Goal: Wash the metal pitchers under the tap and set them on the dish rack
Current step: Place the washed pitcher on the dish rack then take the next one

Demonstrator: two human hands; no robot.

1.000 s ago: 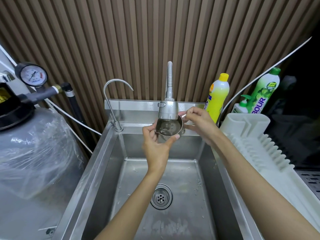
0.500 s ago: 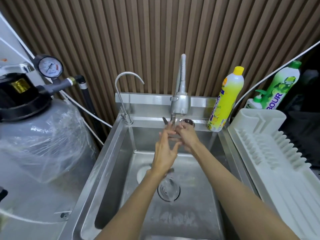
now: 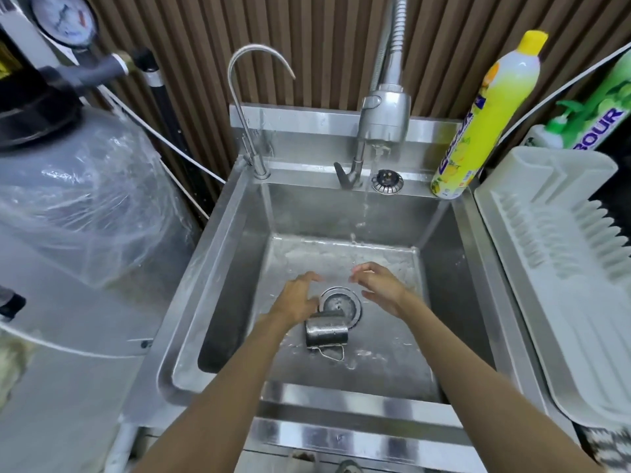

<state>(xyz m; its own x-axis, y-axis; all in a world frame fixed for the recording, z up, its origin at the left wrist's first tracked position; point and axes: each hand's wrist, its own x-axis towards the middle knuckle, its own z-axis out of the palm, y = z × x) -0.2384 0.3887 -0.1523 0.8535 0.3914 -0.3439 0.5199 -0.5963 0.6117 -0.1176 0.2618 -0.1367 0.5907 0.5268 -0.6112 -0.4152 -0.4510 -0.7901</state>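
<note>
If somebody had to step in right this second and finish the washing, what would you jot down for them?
Left hand: open, right beside the pitcher; contact unclear.
Right hand: open, holds nothing, low over the sink floor.
Pitcher: on its side on the sink floor by the drain, handle toward you.
Tap: running; the stream lands behind the hands.
Done: the pitcher looks wet; how clean it is, I cannot tell.
Left: pick it up, rinse if needed, set it on the rack at right, probably shut the tap.
</note>
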